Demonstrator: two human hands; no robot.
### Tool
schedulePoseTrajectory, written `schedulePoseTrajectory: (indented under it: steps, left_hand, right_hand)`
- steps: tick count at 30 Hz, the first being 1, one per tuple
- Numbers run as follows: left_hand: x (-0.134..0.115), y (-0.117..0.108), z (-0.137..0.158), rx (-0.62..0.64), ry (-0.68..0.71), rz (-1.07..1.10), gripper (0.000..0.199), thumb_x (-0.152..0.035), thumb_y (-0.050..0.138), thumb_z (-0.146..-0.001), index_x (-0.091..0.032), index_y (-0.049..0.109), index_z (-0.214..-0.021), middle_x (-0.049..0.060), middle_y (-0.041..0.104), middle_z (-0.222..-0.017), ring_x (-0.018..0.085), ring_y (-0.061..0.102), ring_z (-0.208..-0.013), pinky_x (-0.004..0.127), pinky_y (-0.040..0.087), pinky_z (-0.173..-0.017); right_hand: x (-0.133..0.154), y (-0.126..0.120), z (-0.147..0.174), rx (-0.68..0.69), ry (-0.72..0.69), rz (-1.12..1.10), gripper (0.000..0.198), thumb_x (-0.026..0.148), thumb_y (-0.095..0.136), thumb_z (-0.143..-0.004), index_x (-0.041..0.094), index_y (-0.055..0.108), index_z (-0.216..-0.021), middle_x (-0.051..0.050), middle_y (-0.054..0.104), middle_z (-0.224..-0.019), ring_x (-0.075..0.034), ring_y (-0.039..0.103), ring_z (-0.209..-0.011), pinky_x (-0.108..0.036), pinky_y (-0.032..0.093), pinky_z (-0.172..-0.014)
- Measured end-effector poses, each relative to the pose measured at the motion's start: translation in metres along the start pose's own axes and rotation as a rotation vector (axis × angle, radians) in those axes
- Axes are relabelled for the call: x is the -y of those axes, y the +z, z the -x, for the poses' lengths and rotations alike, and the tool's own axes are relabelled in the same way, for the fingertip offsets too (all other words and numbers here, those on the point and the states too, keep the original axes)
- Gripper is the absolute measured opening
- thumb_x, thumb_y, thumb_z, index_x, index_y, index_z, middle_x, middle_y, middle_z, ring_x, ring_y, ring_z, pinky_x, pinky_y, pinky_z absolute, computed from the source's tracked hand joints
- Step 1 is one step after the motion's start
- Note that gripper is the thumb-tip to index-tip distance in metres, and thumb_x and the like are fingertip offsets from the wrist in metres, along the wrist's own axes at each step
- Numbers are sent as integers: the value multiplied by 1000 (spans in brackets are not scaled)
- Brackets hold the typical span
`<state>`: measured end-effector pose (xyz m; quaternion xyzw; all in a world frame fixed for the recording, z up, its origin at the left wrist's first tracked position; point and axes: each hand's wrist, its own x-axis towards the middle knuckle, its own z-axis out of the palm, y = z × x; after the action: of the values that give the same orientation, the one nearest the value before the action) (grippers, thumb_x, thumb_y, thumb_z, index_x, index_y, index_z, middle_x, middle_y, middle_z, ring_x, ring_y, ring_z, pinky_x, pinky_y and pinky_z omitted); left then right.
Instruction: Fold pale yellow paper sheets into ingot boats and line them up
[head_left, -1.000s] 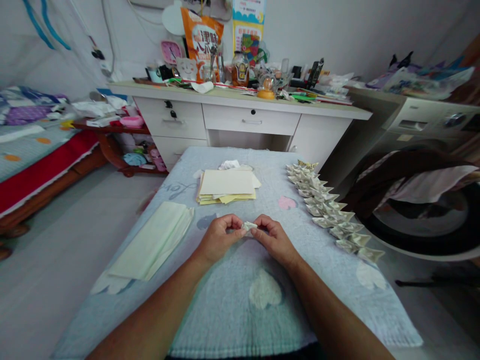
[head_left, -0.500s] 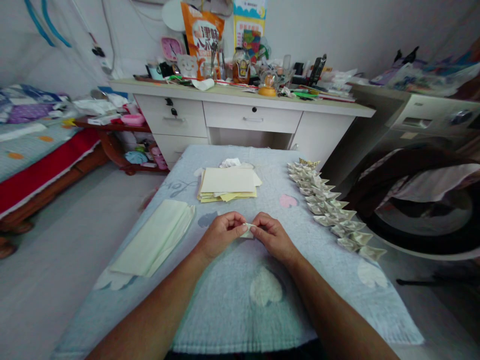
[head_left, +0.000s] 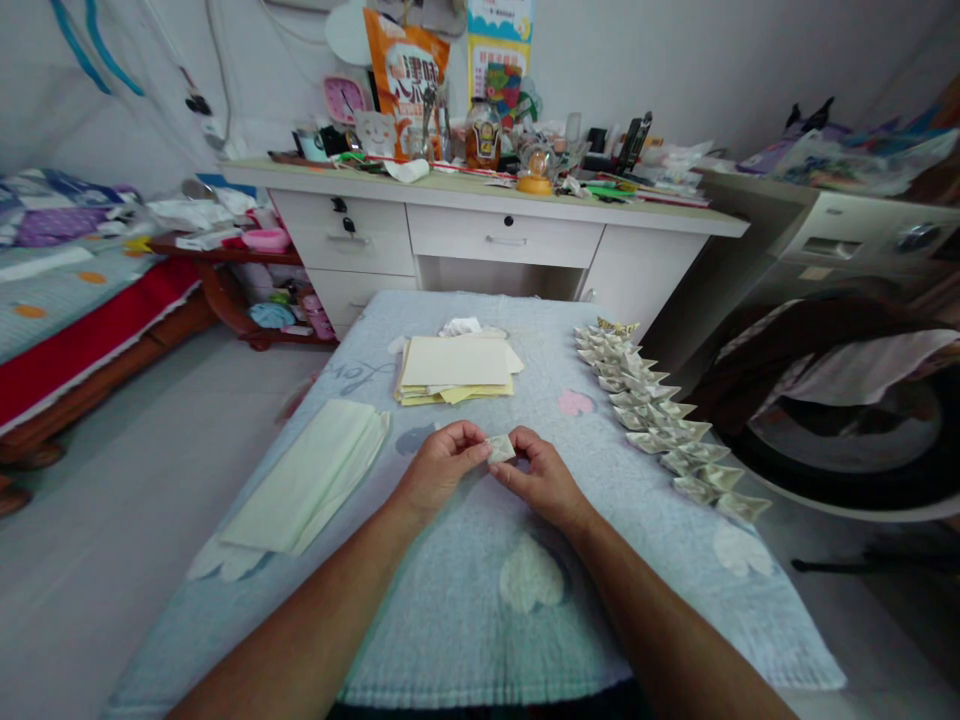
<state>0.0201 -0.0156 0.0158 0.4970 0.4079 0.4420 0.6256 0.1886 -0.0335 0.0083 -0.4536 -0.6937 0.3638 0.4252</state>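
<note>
A small folded piece of pale paper [head_left: 501,449] is held between both my hands above the middle of the cloth-covered table. My left hand [head_left: 448,462] pinches its left end between thumb and fingers. On the other side, my right hand [head_left: 541,474] has its thumb at the lower edge and its fingers curled behind the right end. Beyond my hands lies a stack of cream and yellow paper sheets [head_left: 457,361]. To the left rests a pile of long pale green paper [head_left: 307,475]. Several folded paper boats [head_left: 651,410] stand in rows along the right side.
A light blue patterned cloth [head_left: 465,620] covers the table. Behind it is a white desk [head_left: 506,235] crowded with jars and packets. A front-loading washing machine [head_left: 847,250] stands at the right, and a bed [head_left: 90,310] at the left.
The folded paper has been turned and tilted, so more of its face shows. My right thumb has shifted from its top edge to the lower edge.
</note>
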Motion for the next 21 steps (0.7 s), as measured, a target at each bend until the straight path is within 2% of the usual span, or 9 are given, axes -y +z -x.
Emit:
schedulePoseTrajectory:
  steps: [7,13,17,19,21]
  left_hand:
    - [0,4,1,7,46,-21,20,-31,71,-70,-16,59,-75,-1,58,-67,10,53,-63,23,43,-62]
    - [-1,-2,2,38,141,-171,20,-27,68,-74,-16,63,-91,2,63,-80,14,58,-75,25,46,-71]
    - [-7,-5,3,70,203,-394,13,-26,66,-76,-16,67,-83,2,64,-79,15,57,-79,27,45,-76]
    - [-7,-6,3,73,194,-398,14,-28,66,-75,-15,65,-80,1,63,-76,15,56,-76,26,45,-73]
    - [-6,-5,3,55,167,-310,15,-29,67,-74,-15,62,-78,1,62,-73,13,56,-71,24,45,-69]
  right_hand:
    - [4,0,0,46,-36,60,22,39,60,-85,19,61,-77,0,53,-73,-16,48,-75,-28,36,-71]
    - [8,-2,1,80,-46,6,24,41,58,-85,19,59,-76,-1,55,-76,-17,50,-77,-29,37,-74]
    - [10,-5,2,110,-68,29,22,38,58,-84,20,58,-74,0,54,-73,-17,49,-77,-30,37,-75]
    - [10,-6,3,107,-69,45,20,36,58,-84,20,58,-72,0,53,-72,-17,49,-76,-30,37,-75]
    - [10,-6,3,86,-56,53,17,34,60,-83,19,58,-74,0,53,-73,-16,49,-76,-29,37,-74]
